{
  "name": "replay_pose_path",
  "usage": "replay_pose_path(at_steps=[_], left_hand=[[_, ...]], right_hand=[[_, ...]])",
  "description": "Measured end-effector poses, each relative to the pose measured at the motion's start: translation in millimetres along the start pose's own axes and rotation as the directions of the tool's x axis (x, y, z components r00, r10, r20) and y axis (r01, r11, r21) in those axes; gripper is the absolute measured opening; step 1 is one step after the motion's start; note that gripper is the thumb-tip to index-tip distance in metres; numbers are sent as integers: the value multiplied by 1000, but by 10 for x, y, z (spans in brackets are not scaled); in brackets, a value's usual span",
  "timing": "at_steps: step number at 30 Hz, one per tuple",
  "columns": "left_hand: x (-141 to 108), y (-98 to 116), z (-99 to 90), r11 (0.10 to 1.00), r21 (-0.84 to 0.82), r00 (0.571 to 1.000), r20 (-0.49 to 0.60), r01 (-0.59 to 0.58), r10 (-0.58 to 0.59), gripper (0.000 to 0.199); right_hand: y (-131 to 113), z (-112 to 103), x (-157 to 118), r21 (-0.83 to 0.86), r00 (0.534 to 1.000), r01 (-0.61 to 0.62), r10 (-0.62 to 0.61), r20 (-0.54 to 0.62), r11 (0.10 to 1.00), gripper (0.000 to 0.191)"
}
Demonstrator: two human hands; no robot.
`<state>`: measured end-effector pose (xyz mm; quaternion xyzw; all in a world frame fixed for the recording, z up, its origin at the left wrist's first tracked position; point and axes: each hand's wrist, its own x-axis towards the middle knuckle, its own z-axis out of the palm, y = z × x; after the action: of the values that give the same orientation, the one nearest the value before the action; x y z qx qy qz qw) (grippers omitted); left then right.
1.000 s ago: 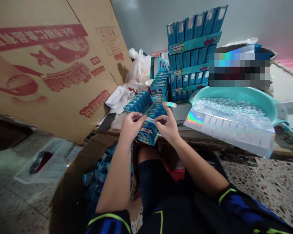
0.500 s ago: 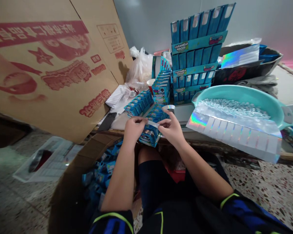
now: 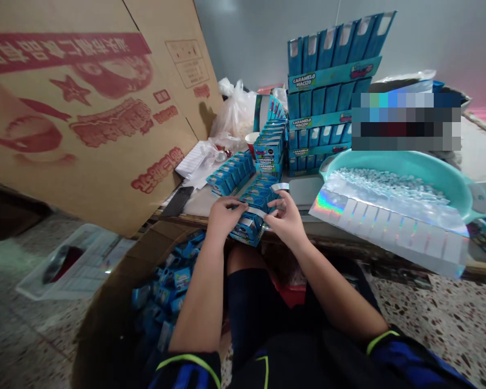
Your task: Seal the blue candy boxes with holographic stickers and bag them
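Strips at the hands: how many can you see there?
2: a lower strip spanning between the left hand and the right hand, and an upper strip at a raised fingertip of the right hand. Fingers could hide more.

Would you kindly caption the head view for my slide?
Left hand and right hand hold a pale strip over Caramelo Macizo boxes.

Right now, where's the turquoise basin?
Right side of the head view: the turquoise basin sits past the right hand, by the lower right of the stacked blue boxes, a silvery sheet over its near edge.
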<state>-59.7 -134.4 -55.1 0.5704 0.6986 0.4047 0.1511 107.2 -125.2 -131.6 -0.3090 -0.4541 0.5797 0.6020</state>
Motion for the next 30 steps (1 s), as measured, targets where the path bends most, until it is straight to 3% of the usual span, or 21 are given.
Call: replay_pose_path(at_steps=[5, 6, 8, 11, 13, 16, 18, 20, 23, 27, 30], left_hand=[[14, -23, 29, 965, -192, 978, -76, 176, -194, 81], [-2, 2, 33, 973, -173, 979, -105, 152, -172, 79], [-72, 96, 32, 997, -72, 980, -199, -2, -13, 55], [-257, 322, 20, 962, 9, 925, -269, -274, 266, 24], [-391, 487, 19, 947, -114, 943, -182, -301, 278, 30], [-543, 683, 40, 941, -297, 981, 52, -161, 185, 56], [-613, 750, 66, 945, -298, 968, 163, -136, 190, 72], [-674, 758, 100, 944, -275, 942, 227, -184, 249, 79], [-759, 682, 166, 900, -382, 926, 220, -208, 308, 70], [-829, 585, 223, 763, -625, 976, 12, -164, 219, 88], [-872, 632, 204, 823, -562, 984, 87, -80, 155, 75]], right_hand=[[156, 87, -9, 65, 999, -15, 16, -30, 998, 62], [168, 84, -16, 66, 999, -13, 15, -38, 998, 62], [134, 46, -50, -7, 997, 55, -55, -51, 998, 57], [-68, -73, -156, -310, 942, 325, -335, 22, 894, 38], [-246, -162, -233, -490, 861, 487, -492, 131, 723, 23], [-431, -271, -294, -623, 772, 592, -581, 256, 512, 13], [-464, -328, -290, -643, 729, 642, -594, 341, 418, 15], [-453, -382, -268, -621, 690, 686, -610, 390, 379, 21], [-447, -457, -243, -602, 662, 704, -655, 364, 377, 34], [-516, -526, -247, -630, 583, 730, -723, 370, 266, 45], [-563, -553, -260, -615, 541, 755, -745, 389, 227, 56]])
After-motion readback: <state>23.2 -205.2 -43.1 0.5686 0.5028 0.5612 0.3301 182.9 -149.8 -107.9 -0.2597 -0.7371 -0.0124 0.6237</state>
